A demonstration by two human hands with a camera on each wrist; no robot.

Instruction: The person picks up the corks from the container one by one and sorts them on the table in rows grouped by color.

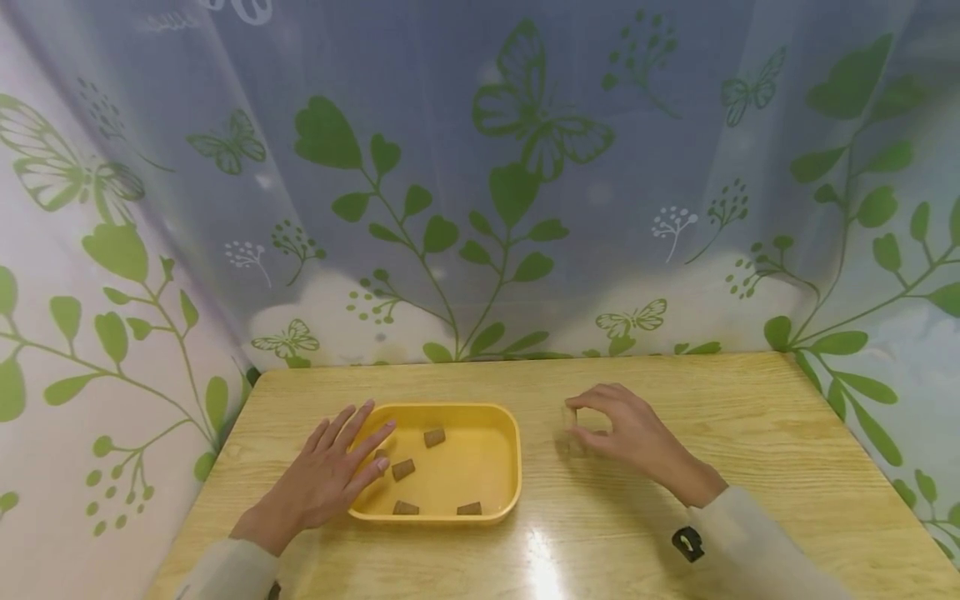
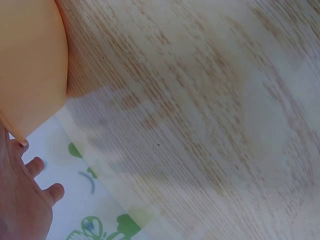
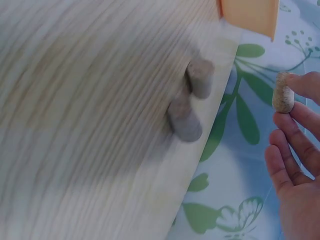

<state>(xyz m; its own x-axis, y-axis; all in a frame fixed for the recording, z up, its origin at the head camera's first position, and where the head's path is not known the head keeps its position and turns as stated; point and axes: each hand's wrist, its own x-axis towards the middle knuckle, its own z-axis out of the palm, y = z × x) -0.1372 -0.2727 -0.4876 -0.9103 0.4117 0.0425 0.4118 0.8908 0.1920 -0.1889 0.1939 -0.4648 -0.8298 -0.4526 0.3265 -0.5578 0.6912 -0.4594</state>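
Observation:
My right hand pinches a cork between thumb and fingertips, above the table to the right of a yellow tray. Close by in the right wrist view, two more corks stand upright side by side on the tabletop; in the head view they are blurred below my fingertips. My left hand lies over the left rim of the tray with its fingers straight and spread. Inside the tray lie several corks on their sides, one partly hidden behind my left fingers.
The wooden table reaches back to a curtain printed with green leaves and butterflies, which also hangs at both sides. A black band-like piece shows at the right sleeve.

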